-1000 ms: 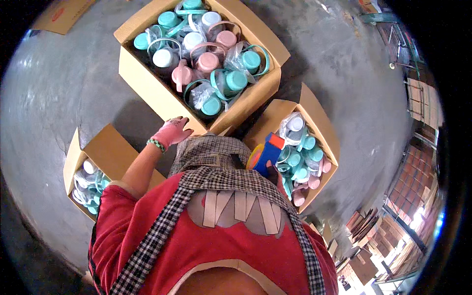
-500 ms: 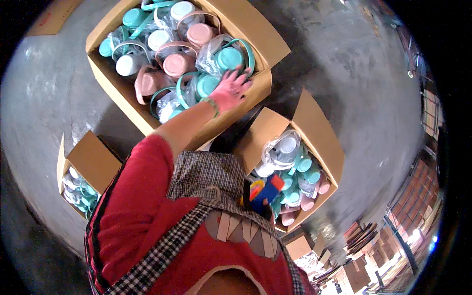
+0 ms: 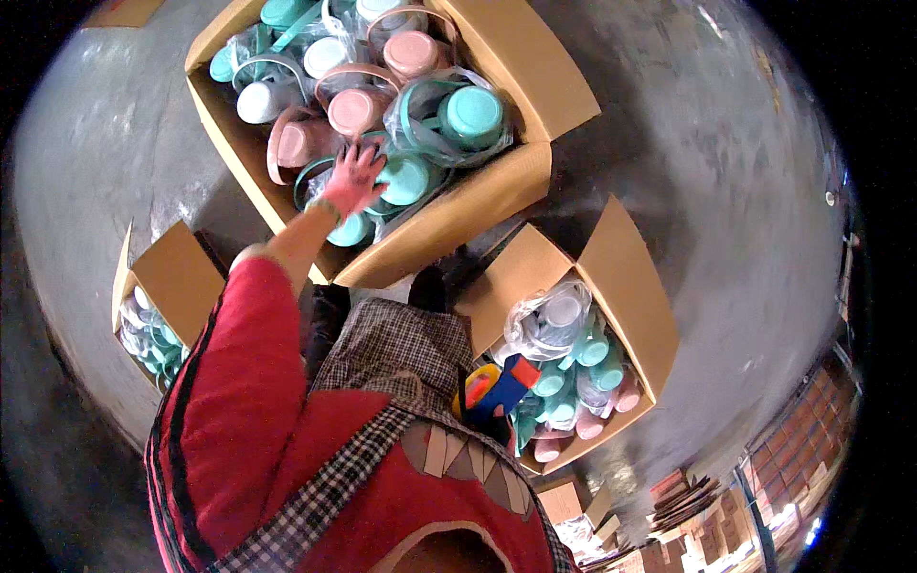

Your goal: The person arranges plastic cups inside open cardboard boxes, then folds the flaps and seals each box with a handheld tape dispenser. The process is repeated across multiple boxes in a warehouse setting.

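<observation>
My left hand (image 3: 353, 181), in a pink glove with dark fingertips, reaches into a large open carton (image 3: 458, 224). Its fingers are spread over the near-left part of the load, beside a teal cup-like container (image 3: 403, 179) and below a pink one (image 3: 355, 112). Whether the fingertips touch them I cannot tell. These rounded containers have loop handles and are wrapped in clear plastic bags. At my right side, by the apron, a blue and red tape dispenser (image 3: 514, 380) with a yellow roll is held in my right hand (image 3: 499, 411), which is mostly hidden.
A second open carton (image 3: 626, 277) of teal, white and pink containers stands at the right. Another smaller-looking carton (image 3: 177, 286) stands at the left. Raised flaps stick out from all three. Stacked cardboard (image 3: 683, 501) lies at the lower right on the concrete floor.
My left hand has moved left across the large carton, from its right near edge to the near-left containers. The bagged teal container at the right side sits differently, its handle now turned left.
</observation>
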A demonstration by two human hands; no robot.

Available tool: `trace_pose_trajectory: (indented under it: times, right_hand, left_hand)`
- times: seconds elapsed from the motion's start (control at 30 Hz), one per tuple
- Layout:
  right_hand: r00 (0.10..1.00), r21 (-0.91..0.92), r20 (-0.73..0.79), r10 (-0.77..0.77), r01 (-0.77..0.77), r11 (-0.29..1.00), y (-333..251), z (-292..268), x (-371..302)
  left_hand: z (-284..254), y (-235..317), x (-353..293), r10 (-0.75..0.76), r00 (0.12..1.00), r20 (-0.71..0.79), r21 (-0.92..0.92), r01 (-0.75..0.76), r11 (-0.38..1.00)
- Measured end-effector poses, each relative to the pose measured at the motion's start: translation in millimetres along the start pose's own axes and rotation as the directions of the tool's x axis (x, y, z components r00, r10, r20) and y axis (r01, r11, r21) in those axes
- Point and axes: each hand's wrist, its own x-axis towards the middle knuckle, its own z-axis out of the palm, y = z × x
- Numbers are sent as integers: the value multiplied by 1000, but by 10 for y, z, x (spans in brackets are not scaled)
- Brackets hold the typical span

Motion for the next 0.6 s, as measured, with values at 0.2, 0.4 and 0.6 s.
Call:
trace_pose_trajectory:
  times: [0.2,0.4,0.6]
  right_hand:
    - [998,-38,-28,-62,60,997,-48,-56,-26]
    - [978,-102,-81,-193,184,978,7,-91,11]
    - [834,-280,-60,-549,514,811,-78,247,37]
  left_hand:
    - [522,1013,-1741,-393,749,533,-659,659,363]
    - [1173,957,-1792,-472,350,809,-582,369,-724]
    - [1139,964,-2133,-273,338,901,-428,585,-689]
